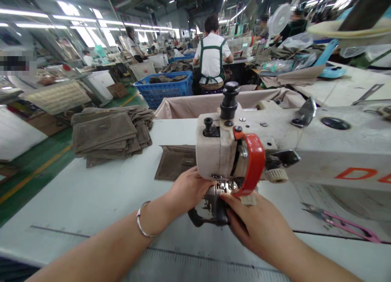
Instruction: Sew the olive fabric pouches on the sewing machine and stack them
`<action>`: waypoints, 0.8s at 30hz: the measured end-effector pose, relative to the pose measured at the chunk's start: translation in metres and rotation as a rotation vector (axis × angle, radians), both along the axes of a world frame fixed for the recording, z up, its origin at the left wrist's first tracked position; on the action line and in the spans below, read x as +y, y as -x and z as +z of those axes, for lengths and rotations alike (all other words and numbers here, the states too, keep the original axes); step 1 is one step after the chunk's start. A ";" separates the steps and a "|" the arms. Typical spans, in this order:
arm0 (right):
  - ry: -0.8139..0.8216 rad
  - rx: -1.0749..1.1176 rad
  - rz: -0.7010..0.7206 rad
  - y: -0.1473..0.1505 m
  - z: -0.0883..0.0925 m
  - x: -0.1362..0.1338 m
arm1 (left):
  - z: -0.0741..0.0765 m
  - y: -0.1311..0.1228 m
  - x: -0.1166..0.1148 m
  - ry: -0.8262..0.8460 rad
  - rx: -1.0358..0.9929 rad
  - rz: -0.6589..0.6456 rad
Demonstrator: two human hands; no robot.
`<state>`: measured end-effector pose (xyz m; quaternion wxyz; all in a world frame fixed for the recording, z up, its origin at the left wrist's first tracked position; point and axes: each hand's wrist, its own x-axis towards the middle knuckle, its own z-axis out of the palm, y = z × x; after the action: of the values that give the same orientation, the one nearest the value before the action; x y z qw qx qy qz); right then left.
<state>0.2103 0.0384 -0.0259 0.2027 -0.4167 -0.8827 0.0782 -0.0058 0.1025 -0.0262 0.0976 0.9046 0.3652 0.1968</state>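
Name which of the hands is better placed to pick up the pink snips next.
Right, most likely. The pink snips lie to the right of the right hand; the left hand is farther off and would have to cross it. Both are at the sewing machine.

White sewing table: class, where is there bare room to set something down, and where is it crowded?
Bare tabletop lies between the brown stack and left forearm; a second patch, with ruler markings, lies between both forearms. Crowded: under the machine head, where the left hand and right hand nearly meet.
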 end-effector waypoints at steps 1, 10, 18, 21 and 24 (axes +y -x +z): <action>-0.001 -0.001 0.001 0.000 0.000 0.000 | 0.001 0.000 0.000 0.005 0.005 0.013; 0.035 0.094 0.041 -0.005 -0.002 0.000 | 0.054 -0.011 -0.039 0.149 0.230 -0.031; 0.105 0.057 0.151 -0.008 0.002 0.000 | 0.043 0.004 -0.035 0.208 0.167 -0.116; 0.110 0.001 0.189 -0.006 0.006 0.000 | 0.033 0.011 -0.038 0.125 0.228 -0.170; 0.105 -0.028 0.244 -0.002 0.009 -0.001 | 0.028 0.016 -0.045 0.092 0.249 -0.151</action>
<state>0.2127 0.0374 -0.0173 0.1574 -0.3173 -0.9243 0.1424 -0.0214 0.0578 0.0021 0.1074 0.9415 0.3141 0.0581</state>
